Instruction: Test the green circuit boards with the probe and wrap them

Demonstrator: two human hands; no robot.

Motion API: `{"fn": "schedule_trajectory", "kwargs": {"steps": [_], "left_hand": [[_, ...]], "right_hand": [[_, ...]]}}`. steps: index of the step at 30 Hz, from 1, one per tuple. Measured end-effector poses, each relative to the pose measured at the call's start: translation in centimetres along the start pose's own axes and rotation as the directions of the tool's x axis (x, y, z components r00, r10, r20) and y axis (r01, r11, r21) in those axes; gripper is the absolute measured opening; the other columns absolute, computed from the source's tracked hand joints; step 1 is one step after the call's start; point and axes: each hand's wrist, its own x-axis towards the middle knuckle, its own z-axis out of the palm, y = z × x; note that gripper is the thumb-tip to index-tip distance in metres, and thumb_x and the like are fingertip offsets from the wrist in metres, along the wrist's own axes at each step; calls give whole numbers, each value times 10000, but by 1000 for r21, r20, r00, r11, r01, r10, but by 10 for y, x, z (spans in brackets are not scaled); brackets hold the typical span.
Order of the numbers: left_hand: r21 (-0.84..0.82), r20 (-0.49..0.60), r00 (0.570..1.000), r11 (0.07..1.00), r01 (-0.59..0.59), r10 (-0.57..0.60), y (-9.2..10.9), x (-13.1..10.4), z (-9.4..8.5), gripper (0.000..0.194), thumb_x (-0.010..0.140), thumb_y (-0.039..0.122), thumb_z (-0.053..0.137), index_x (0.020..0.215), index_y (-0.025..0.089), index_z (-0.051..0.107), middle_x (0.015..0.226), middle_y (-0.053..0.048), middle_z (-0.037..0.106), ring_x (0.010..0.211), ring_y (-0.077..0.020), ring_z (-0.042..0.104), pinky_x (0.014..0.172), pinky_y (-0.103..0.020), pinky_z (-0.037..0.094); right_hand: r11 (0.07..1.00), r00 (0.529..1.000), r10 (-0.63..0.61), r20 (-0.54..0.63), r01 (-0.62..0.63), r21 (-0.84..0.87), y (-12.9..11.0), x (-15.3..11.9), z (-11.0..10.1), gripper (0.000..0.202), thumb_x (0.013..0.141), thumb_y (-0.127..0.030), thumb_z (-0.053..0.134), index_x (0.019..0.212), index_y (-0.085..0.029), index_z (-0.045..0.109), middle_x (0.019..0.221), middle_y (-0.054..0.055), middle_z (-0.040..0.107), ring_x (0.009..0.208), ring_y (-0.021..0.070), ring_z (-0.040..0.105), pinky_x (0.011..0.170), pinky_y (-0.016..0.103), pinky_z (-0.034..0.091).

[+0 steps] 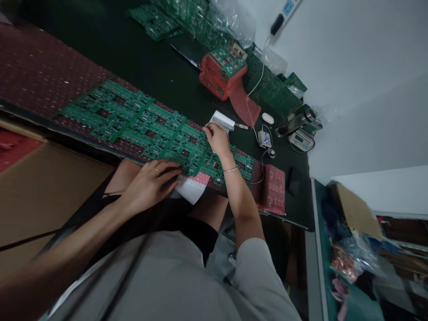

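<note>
Two hands of yours are at the green circuit boards (157, 122), which lie in a row on red bubble wrap (50, 67) along your side of the dark table (187, 84). Your right hand (217, 137) is over them with thumb and forefinger brought close together, but it's too small and blurry to tell if anything's pinched in there. Your left hand (154, 180) sits palm down at the near edge, fingers loosely apart; its underside is hidden, so I can't tell if it's got hold of the white sheet (193, 191) just beside it. The right hand also blocks part of the boards and of the white thing (222, 119) behind it, no clue what that is. Further back, the red bundle (217, 76) has a green board on top, insides covered. The clear bag (236, 20) up top is cut off by the frame, contents unreadable. Off right, another clear bag (344, 261) holds coppery bits, too blurred to name. Bottom left, that cardboard box (50, 187) runs out of view, with something red (15, 149) showing
</note>
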Motion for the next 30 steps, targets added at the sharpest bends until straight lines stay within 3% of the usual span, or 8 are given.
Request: {"fn": "schedule_trajectory", "kwargs": {"steps": [5, 11, 15, 26, 30], "left_hand": [[-120, 93, 995, 992, -24, 36, -5, 2, 15, 224, 1037, 356, 608, 1104, 291, 812, 1154, -84, 750, 1091, -277, 678, 980, -452, 562], [-123, 89, 995, 992, -21, 32, -9, 5, 29, 203, 1026, 366, 630, 1041, 319, 827, 1119, -74, 743, 1048, -261, 677, 937, -427, 549], [-145, 30, 999, 989, -10, 14, -10, 6, 33, 262, 1043, 393, 597, 982, 312, 838, 1053, -71, 745, 994, -238, 673, 897, -407, 531], [-134, 92, 993, 987, 85, -73, 7, 5, 26, 245, 1020, 339, 580, 917, 268, 791, 1145, -77, 721, 1082, -266, 636, 981, -449, 504], [-134, 43, 996, 987, 86, -81, -3, 39, 12, 278, 1029, 394, 553, 933, 256, 775, 1191, -71, 705, 1122, -270, 628, 1067, -469, 484]], "right_hand": [[997, 999, 10, -41, -7, 72, 5, -2, 5, 273, 1104, -456, 547, 1009, -233, 672, 1040, 73, 762, 1018, 223, 687, 1024, 377, 537], [996, 997, 10, -77, -3, 94, 10, -4, 11, 308, 1104, -496, 537, 994, -241, 669, 1043, 72, 750, 1054, 231, 673, 1048, 388, 533], [996, 997, 9, -73, -3, 86, 12, -4, 13, 337, 1110, -512, 513, 1007, -235, 675, 1043, 79, 746, 1047, 236, 674, 1058, 409, 539], [999, 997, -9, -72, 12, 51, 18, -4, 20, 345, 1110, -538, 499, 1115, -249, 687, 1086, 83, 734, 1099, 235, 677, 1087, 406, 537], [999, 998, -5, -65, 8, 49, 18, -4, 21, 361, 1106, -542, 509, 1139, -231, 691, 1110, 98, 728, 1129, 242, 676, 1101, 418, 527]]}}
